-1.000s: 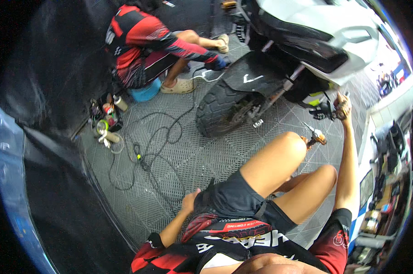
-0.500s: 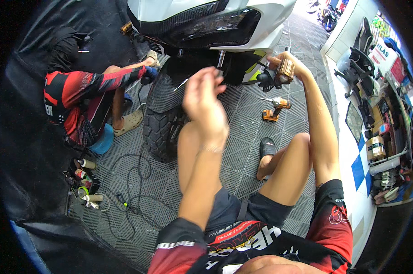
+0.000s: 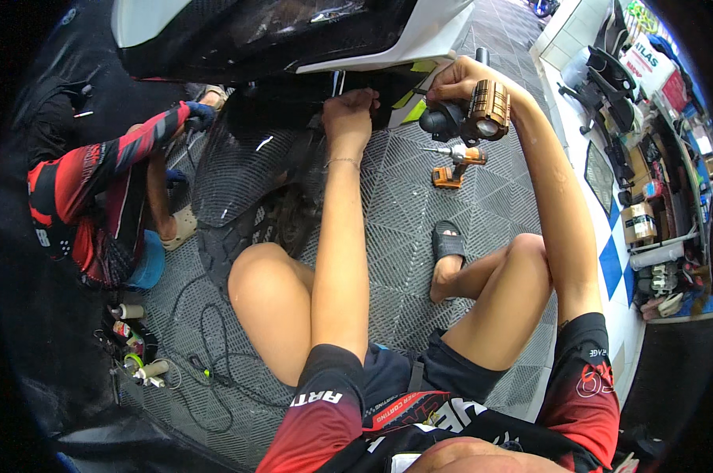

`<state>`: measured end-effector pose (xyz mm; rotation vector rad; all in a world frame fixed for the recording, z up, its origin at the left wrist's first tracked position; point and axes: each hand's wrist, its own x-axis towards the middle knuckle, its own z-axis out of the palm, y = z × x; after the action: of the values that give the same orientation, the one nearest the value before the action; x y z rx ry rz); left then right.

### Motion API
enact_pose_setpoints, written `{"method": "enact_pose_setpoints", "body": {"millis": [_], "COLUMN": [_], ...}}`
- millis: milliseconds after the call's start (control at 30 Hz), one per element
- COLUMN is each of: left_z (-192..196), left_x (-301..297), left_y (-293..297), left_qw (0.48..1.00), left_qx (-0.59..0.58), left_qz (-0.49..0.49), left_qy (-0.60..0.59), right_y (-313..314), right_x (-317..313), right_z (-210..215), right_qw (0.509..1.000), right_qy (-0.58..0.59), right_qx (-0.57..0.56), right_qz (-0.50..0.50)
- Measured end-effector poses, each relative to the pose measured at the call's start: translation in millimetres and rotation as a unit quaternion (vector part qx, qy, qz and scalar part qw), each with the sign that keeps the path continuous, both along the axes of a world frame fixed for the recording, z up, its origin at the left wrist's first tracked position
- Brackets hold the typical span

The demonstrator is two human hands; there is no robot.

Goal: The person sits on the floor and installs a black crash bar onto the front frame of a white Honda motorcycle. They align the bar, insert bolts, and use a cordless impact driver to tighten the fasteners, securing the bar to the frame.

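My right grip (image 3: 463, 81) is curled around a bronze-ringed black lamp (image 3: 490, 110), which sits just below its fingers. My left grip (image 3: 347, 126), to the left of the right one, has its fingers bent near the motorcycle's fork tube (image 3: 337, 82); I cannot tell whether it holds anything. The white motorcycle panel (image 3: 419, 41) lies above and between both grips. Below the right grip, well apart from it, an orange-and-black drill (image 3: 459, 164) stands on the grey floor (image 3: 403, 236). I log the carbon-patterned fender (image 3: 238, 173) left of the left grip. Farther left, a co-worker (image 3: 80, 189) sits on a blue stool (image 3: 146, 260). Lower left of both grips: bottles (image 3: 151, 369) and a dark cable (image 3: 206, 323).
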<state>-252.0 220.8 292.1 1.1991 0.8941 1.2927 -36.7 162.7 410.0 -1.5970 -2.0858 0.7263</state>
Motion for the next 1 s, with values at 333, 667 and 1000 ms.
{"method": "enact_pose_setpoints", "body": {"millis": [333,667,1000], "left_z": [1,-4,-12], "left_x": [7,31,38], "left_y": [-28,-27,-30], "left_qw": [0.940,0.902,0.841], "left_qx": [-0.071,-0.076,-0.184], "left_qz": [-0.230,-0.113,-0.166], "left_qy": [-0.242,-0.410,-0.481], "right_y": [-8,-13,-14], "right_x": [2,-7,-8], "right_z": [7,3,3], "right_qw": [1.000,1.000,0.999], "right_qy": [-0.013,0.001,0.027], "right_qx": [-0.013,0.012,0.017], "right_qz": [0.004,-0.019,-0.016]}}
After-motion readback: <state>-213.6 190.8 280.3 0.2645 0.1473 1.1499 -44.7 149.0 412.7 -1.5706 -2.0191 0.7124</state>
